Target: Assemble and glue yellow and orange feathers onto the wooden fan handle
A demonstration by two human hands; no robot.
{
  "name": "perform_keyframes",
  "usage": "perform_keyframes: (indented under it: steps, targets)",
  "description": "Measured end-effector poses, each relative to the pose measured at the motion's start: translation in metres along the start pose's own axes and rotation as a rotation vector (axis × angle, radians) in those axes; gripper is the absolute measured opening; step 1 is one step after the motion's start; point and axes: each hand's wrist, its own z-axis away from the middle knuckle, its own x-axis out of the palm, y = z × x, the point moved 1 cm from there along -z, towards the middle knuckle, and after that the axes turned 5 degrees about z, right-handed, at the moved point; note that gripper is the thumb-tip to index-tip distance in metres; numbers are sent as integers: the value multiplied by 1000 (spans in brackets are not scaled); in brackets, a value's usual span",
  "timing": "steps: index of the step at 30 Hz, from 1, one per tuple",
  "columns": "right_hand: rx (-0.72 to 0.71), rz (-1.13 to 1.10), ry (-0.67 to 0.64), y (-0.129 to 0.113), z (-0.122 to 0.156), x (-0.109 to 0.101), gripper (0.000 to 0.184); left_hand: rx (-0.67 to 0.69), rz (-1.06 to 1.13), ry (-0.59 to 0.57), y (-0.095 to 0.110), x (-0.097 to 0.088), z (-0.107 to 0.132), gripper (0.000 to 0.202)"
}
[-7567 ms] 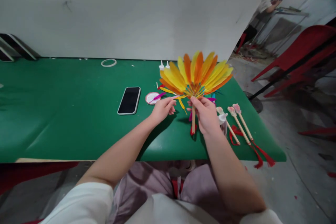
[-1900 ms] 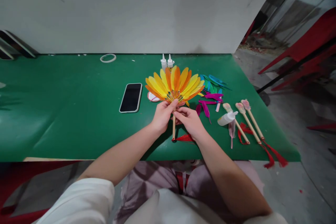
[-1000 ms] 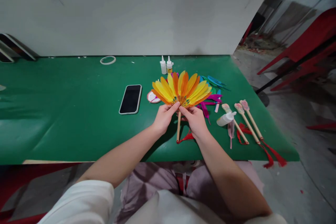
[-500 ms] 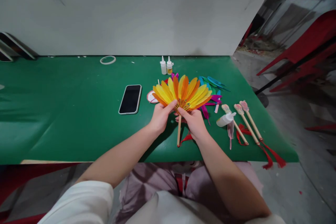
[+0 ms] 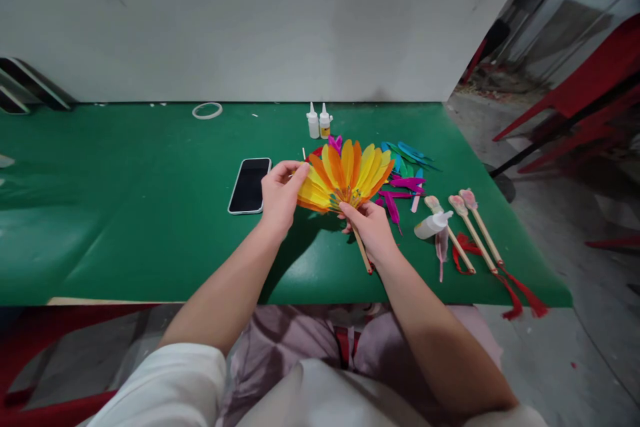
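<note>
A feather fan of yellow and orange feathers on a wooden stick handle is held above the green table. My right hand grips it at the base of the feathers, thumb on the front, with the handle slanting down beside the palm. At the fan's left edge, my left hand is closed, thumb and fingers pinching the outer feather tips. A phone lies on the table just behind my left hand. To the right of the fan are loose magenta feathers and blue-green feathers.
Two white glue bottles stand near the wall; another glue bottle lies on its side at right. Several wooden sticks with red tassels lie by the right edge. A white ring is at the back. Red chairs stand beyond.
My left hand has moved from the fan's base out to its left edge. The fan has tilted left, its handle's lower end swinging right. My right hand stays at the base.
</note>
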Motion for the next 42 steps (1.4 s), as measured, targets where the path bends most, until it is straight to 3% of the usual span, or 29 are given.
perform_keyframes:
  steps: [24,29,42]
  targets:
    - [-36,-51,82,3,-3,-2,30,38,80,-91,-3,-2,1,20]
    - [-42,-43,75,4,-3,-1,30,29,113,-45,-6,-3,-1,33]
    - [-53,32,34,5,-2,-1,31,37,121,-44,-8,-3,-2,34]
